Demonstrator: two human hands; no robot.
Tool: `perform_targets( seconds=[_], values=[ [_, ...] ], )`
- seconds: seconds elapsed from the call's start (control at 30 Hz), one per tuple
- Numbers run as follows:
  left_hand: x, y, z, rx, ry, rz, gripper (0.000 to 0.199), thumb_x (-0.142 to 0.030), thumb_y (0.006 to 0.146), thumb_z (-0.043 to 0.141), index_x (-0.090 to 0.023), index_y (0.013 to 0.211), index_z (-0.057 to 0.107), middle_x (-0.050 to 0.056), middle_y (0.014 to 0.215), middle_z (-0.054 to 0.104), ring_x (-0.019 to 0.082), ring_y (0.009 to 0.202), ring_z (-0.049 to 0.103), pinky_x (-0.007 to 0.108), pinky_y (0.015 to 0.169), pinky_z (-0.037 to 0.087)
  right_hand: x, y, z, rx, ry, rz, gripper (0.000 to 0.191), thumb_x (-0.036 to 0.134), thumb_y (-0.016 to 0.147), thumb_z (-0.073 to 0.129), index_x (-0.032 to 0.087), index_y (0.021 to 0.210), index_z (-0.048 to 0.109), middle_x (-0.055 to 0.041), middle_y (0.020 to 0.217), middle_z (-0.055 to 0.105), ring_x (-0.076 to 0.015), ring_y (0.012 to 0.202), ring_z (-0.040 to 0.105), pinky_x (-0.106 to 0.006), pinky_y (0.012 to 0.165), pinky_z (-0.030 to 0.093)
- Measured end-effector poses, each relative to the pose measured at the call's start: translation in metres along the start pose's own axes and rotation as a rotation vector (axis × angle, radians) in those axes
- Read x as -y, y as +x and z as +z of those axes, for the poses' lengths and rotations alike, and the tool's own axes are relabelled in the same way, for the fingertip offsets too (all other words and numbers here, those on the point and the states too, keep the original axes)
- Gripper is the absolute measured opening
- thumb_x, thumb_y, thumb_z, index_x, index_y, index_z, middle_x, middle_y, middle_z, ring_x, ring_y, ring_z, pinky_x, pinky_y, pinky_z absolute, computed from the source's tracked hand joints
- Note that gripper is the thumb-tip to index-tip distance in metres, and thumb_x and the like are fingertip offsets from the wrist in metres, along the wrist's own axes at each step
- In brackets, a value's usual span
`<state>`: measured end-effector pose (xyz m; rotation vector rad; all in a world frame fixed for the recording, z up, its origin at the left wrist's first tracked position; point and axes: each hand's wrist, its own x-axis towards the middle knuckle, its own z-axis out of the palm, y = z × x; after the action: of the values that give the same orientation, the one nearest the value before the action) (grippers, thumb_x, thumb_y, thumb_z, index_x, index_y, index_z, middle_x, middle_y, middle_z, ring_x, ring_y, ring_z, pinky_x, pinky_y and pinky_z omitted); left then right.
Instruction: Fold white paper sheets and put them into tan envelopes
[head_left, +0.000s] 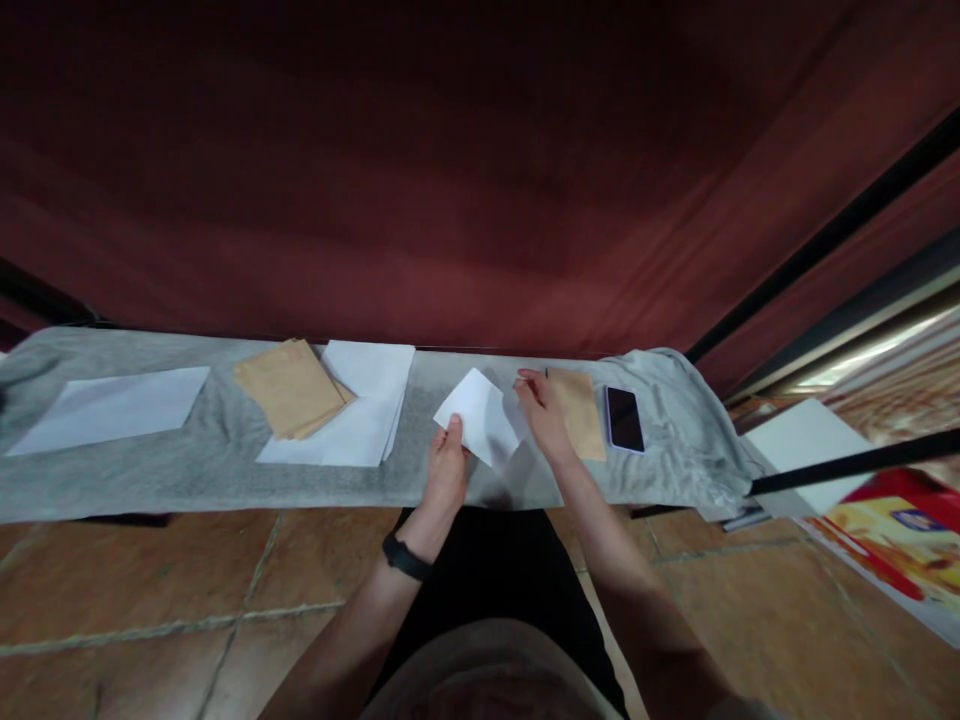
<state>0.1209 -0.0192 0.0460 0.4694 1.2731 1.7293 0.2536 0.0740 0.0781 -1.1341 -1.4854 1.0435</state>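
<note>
A folded white paper [480, 415] is held up over the grey cloth, with the thumb of my left hand [448, 468] on its lower left part. My right hand [541, 412] is at the paper's right side, its fingers bent; whether its fingertips touch the paper is too unclear to tell. Just right of that hand lies a brown envelope [583, 415], partly behind it. Left of my hands, a stack of brown envelopes [289, 388] rests partly on white sheets [375, 415].
The narrow table is covered with grey cloth [214, 480]. A phone [625, 419] lies at the right, a white sheet [112, 408] at the far left. Dark red fabric [480, 200] hangs behind. Beyond the right end are a black bar [855, 462] and a colourful box [900, 540].
</note>
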Motion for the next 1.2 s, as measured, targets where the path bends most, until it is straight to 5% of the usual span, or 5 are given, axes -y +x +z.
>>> perform_targets(
  seconds=[0.1, 0.3, 0.6, 0.8, 1.2],
  values=[
    [0.004, 0.006, -0.002, -0.112, -0.305, -0.161, 0.020, -0.032, 0.096, 0.063, -0.019, 0.110, 0.067, 0.008, 0.116, 0.076, 0.018, 0.104, 0.072, 0.029, 0.089, 0.059, -0.028, -0.015, -0.002, -0.049, -0.239, 0.031, 0.044, 0.042, 0.083, 0.067, 0.020, 0.120, 0.063, -0.0103, 0.111, 0.069, -0.0238, 0.103, 0.064, -0.038, 0.091, 0.053],
    [0.037, 0.008, -0.015, -0.157, -0.275, -0.215, 0.008, -0.023, 0.096, 0.060, -0.020, 0.101, 0.066, 0.006, 0.101, 0.077, 0.015, 0.093, 0.073, 0.027, 0.082, 0.061, -0.084, -0.043, 0.008, 0.098, -0.151, 0.405, 0.044, 0.033, 0.082, 0.061, 0.018, 0.124, 0.060, 0.0012, 0.075, 0.067, -0.0185, 0.067, 0.066, -0.029, 0.060, 0.056],
    [0.049, 0.025, -0.055, -0.237, 0.110, -0.047, 0.050, -0.003, 0.069, 0.069, -0.021, 0.115, 0.064, -0.006, 0.075, 0.063, 0.011, 0.061, 0.061, 0.025, 0.065, 0.056, -0.091, -0.043, 0.011, 0.076, -0.510, 0.200, 0.047, 0.023, 0.089, 0.050, 0.018, 0.135, 0.059, -0.0077, 0.094, 0.073, -0.0221, 0.084, 0.069, -0.034, 0.082, 0.054],
    [0.049, 0.024, -0.069, -0.058, 0.848, 0.306, 0.035, -0.006, 0.075, 0.057, -0.019, 0.103, 0.073, 0.006, 0.099, 0.065, 0.020, 0.086, 0.066, 0.038, 0.094, 0.055, -0.092, -0.047, 0.017, 0.115, -0.803, 0.078, 0.047, 0.017, 0.095, 0.042, 0.018, 0.141, 0.054, -0.0134, 0.124, 0.070, -0.0240, 0.101, 0.068, -0.037, 0.093, 0.052],
    [0.048, 0.000, -0.048, 0.236, 1.402, 0.583, 0.047, -0.022, 0.097, 0.042, -0.016, 0.141, 0.056, 0.016, 0.158, 0.045, 0.034, 0.150, 0.034, 0.058, 0.123, 0.024, -0.096, -0.077, 0.034, 0.172, -0.741, -0.196, 0.047, 0.024, 0.103, 0.033, 0.013, 0.145, 0.051, -0.0172, 0.152, 0.050, -0.0255, 0.141, 0.045, -0.048, 0.117, 0.038]
  ],
)
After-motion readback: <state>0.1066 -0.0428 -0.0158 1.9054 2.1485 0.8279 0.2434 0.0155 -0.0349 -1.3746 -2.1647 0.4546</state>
